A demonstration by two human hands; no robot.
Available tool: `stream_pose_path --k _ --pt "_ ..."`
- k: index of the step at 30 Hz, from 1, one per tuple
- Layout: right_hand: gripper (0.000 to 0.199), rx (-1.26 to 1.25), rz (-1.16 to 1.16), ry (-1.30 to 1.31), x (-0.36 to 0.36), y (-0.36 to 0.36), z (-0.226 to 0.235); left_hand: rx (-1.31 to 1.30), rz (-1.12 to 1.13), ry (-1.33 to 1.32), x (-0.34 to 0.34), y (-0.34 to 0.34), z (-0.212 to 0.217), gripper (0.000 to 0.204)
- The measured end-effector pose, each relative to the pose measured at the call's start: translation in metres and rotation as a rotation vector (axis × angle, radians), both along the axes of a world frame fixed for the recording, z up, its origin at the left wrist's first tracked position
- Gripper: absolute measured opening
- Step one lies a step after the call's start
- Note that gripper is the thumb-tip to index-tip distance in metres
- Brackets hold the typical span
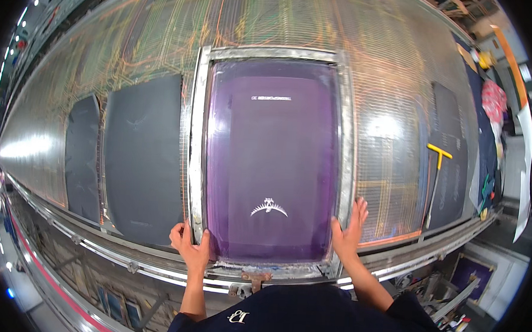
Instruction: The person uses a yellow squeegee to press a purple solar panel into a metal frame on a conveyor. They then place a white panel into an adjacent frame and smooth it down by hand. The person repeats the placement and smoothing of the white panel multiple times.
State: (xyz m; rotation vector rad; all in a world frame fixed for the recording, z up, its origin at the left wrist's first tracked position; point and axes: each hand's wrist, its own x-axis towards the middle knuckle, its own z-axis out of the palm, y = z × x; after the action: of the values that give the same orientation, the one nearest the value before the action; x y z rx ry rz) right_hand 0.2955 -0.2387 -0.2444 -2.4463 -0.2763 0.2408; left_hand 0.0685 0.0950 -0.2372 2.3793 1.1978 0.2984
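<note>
A screen-printing screen [273,148] with purple mesh and a metal frame lies on the long table before me. A small white emblem shows on the mesh near me, and a line of print near the far end. My left hand [191,246] grips the frame's left side at the near corner, thumb on the inner edge and fingers outside. On the opposite side my right hand [348,233] holds the frame the same way, a little farther from me. Left of the screen is a dark fabric panel [141,153] lying flat.
Another dark panel [85,156] lies farther left. To the right, a yellow-handled tool [439,156] rests on dark pieces [448,187]. A metal rail [224,279] runs along the table's near edge. Coloured lines cover the table surface [385,190]. Cloth [494,101] is heaped at the far right.
</note>
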Motion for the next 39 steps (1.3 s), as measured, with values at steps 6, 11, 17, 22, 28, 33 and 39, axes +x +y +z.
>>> stream_pose_path --k 6,11,17,22,28,33,39 --pt "0.08 0.241 -0.027 0.023 0.005 -0.01 0.026 0.018 -0.082 -0.197 0.001 0.004 -0.002 0.054" --pt "0.08 0.386 -0.134 0.036 0.044 -0.068 0.07 0.053 -0.145 -0.354 0.049 -0.041 0.028 0.05" --pt "0.064 0.343 -0.038 -0.282 0.169 -0.253 0.105 -0.527 -0.236 -0.466 0.178 -0.21 0.057 0.054" --pt "0.052 0.168 0.053 -0.173 0.235 -0.426 0.09 -0.611 -0.383 -0.551 0.219 -0.375 0.067 0.041" --pt "0.062 -0.023 -0.171 -0.031 0.235 -0.546 0.043 -0.78 -0.592 -0.405 0.21 -0.448 0.053 0.033" --pt "0.066 -0.158 -0.078 -0.198 0.235 -0.553 0.03 -0.751 -0.886 -0.335 0.199 -0.438 0.039 0.043" --pt "0.056 -0.414 -0.159 -0.517 0.203 -0.416 0.072 -0.851 -0.916 -0.296 0.178 -0.349 0.034 0.034"
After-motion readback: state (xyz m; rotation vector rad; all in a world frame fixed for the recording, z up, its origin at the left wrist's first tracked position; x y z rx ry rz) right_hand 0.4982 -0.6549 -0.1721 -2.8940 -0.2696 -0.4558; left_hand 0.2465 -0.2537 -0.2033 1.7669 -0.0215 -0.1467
